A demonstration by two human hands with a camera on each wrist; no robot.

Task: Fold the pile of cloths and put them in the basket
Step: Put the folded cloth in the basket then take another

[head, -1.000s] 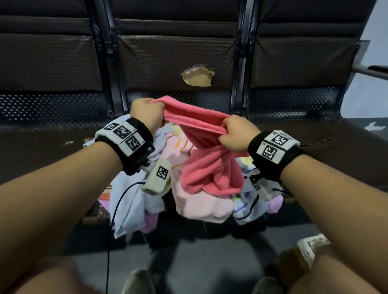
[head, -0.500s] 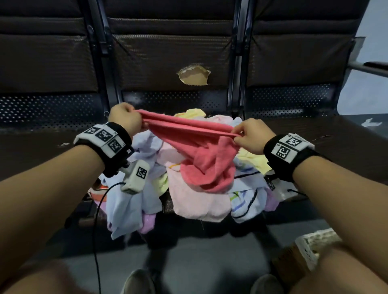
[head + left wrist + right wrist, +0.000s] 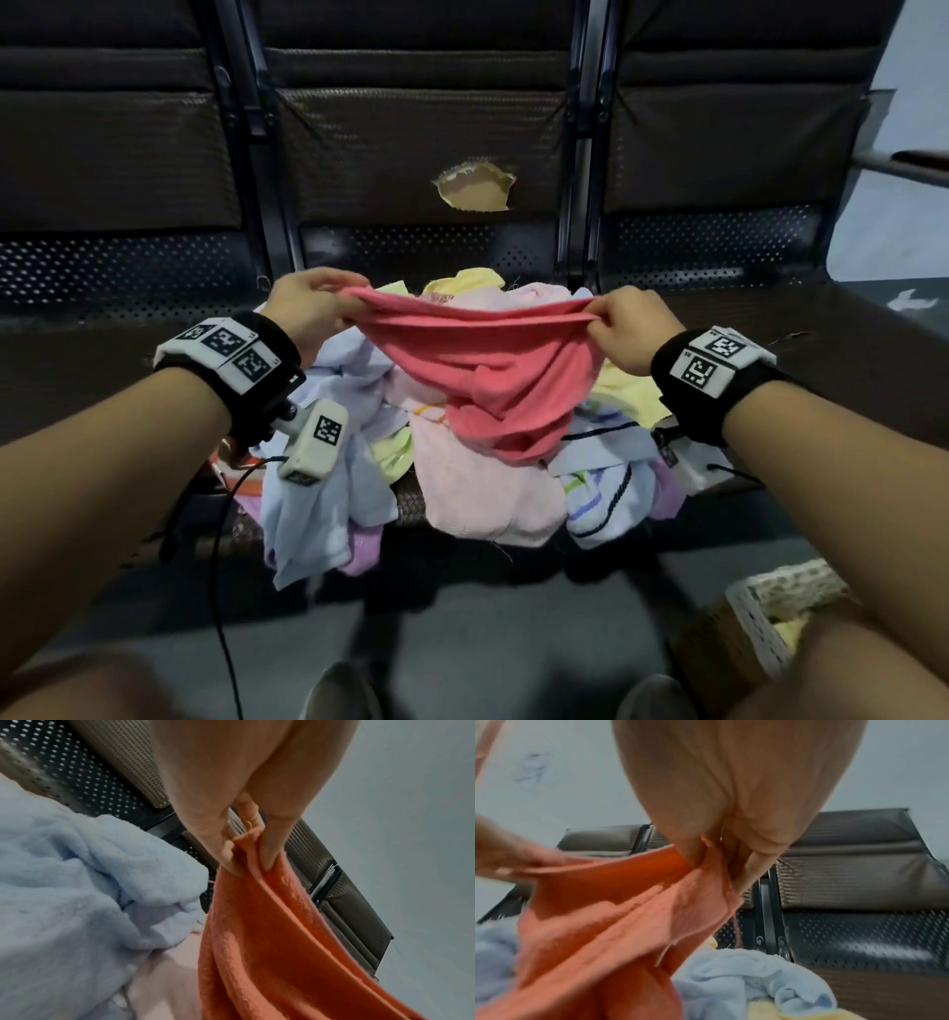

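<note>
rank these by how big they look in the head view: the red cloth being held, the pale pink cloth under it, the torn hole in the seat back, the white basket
1. red cloth
2. pale pink cloth, though partly covered
3. and 4. unsure: white basket is cut off by the right arm and nearer the camera; torn hole is farther away.

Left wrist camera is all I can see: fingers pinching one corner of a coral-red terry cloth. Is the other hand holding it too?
Observer: Yes. In the head view the right hand pinches the opposite corner of the coral-red terry cloth.
Operator: Is it spread flat?
Observer: No. Its top edge is stretched between the left hand and the right hand, but the middle hangs bunched over the pile of pastel cloths.
Operator: Where's the basket?
Observer: A white lattice basket sits on the floor at lower right, partly hidden by the right forearm.
</note>
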